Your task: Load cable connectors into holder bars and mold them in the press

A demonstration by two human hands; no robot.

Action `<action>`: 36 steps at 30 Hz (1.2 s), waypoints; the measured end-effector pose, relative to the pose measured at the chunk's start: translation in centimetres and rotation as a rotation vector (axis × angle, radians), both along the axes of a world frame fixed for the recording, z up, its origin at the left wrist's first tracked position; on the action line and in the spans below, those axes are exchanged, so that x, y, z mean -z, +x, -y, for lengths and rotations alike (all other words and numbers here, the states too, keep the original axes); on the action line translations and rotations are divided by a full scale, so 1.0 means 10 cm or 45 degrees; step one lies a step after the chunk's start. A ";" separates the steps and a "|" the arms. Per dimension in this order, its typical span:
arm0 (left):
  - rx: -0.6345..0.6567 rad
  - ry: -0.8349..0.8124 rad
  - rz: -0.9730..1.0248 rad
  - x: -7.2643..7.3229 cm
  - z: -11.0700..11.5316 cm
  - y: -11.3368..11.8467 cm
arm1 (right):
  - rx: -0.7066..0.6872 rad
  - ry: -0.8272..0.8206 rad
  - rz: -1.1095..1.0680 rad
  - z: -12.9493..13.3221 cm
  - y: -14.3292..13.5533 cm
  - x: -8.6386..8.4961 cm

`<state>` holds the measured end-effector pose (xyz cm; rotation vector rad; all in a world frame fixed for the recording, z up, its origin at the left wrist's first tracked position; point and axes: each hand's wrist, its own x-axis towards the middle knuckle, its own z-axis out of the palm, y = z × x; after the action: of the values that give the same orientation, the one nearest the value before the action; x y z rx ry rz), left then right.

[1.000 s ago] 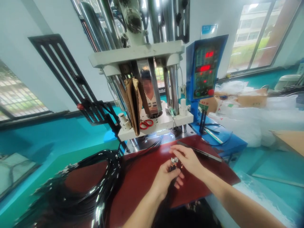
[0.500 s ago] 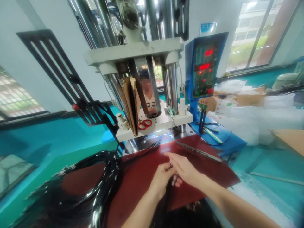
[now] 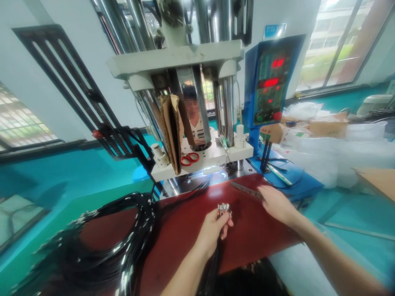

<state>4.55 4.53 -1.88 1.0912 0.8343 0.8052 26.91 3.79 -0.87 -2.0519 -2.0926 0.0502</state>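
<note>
My left hand [image 3: 213, 226] is closed round a bunch of black cables; their silvery metal ends [image 3: 224, 209] stick up above the thumb, and the cables hang down below the fist. To the right, my right hand [image 3: 276, 202] is at the right end of a flat metal strip [image 3: 245, 188] on the dark red tabletop [image 3: 182, 238]. Its fingertips touch or cover that end, and whether they grip it is hard to see. A large coil of black cables [image 3: 145, 218] lies on the left of the tabletop.
Behind the tabletop stands a press [image 3: 179, 57] with red-handled scissors [image 3: 189, 158] and folded cardboard [image 3: 175, 135] on its plate. A blue control box [image 3: 271, 82] is at the right. White bags [image 3: 314, 158] lie beyond. A person's reflection shows in the press.
My right hand has left my left hand and moved right to the metal strip. The cable ends in my left hand are now uncovered. The view has shifted slightly.
</note>
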 end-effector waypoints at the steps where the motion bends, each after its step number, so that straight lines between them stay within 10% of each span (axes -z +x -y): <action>1: -0.008 -0.003 0.013 0.00 0.00 -0.01 | 0.067 -0.020 0.130 0.03 0.10 0.03; 10: 0.035 -0.078 -0.103 -0.01 0.04 0.04 | 0.099 -0.212 -0.182 0.22 0.04 0.16; 18: 0.072 -0.052 -0.197 0.04 0.13 0.18 | 0.040 -0.222 -1.892 0.35 -0.78 0.25; 36: 0.010 0.078 -0.274 0.21 0.12 0.24 | 0.063 -0.124 -1.708 0.36 -0.88 0.29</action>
<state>6.91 3.29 -3.96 1.2503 0.9902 0.7184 18.10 0.15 -3.77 -1.3459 -1.1483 1.1540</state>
